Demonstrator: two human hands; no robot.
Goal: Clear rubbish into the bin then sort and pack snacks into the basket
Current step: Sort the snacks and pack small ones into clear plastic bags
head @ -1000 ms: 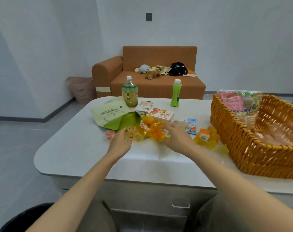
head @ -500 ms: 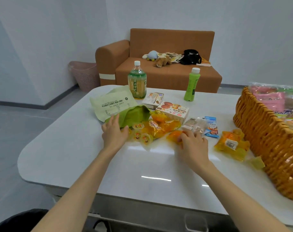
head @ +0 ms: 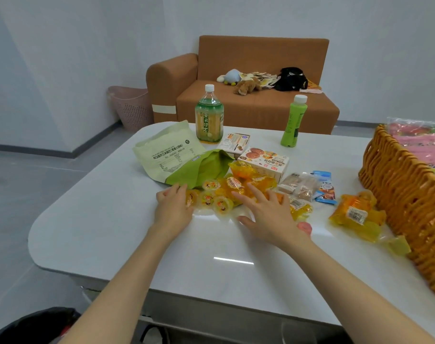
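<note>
Fingers (head: 241,197) of the right hand (head: 268,214) are spread wide and nearly straight, palm down over a heap of small jelly cups (head: 212,198) on the white table (head: 137,244), gripping nothing. The left hand (head: 173,209), just beside it at nine o'clock, has its fingers (head: 173,192) loosely bent with the tips on the tabletop, and one cup touches its inner edge without any clear hold. Nearer than both, at seven o'clock below the table's near edge, shows the dark rim of a bin (head: 35,326). A pink cup (head: 304,227) sits just beside the right wrist at three o'clock. Further toward three o'clock lies an orange bag of jellies (head: 355,217), near the wall of the wicker basket (head: 405,194), which holds pink packs (head: 420,142). Past the heap at one o'clock lie clear-wrapped bars (head: 300,186) and a blue packet (head: 325,187), touching each other. At eleven o'clock a green pouch (head: 171,155) lies flat, its dark end touching the cups. At twelve o'clock sits a biscuit box (head: 266,161), with a smaller box (head: 235,142) behind it. Further back stand a tea bottle (head: 209,117) at twelve and a slim green bottle (head: 293,122) at one, both upright and well apart. Beyond the table are an orange sofa (head: 256,105) with soft toys (head: 246,85) and, at ten o'clock, a pink hamper (head: 132,108).
</note>
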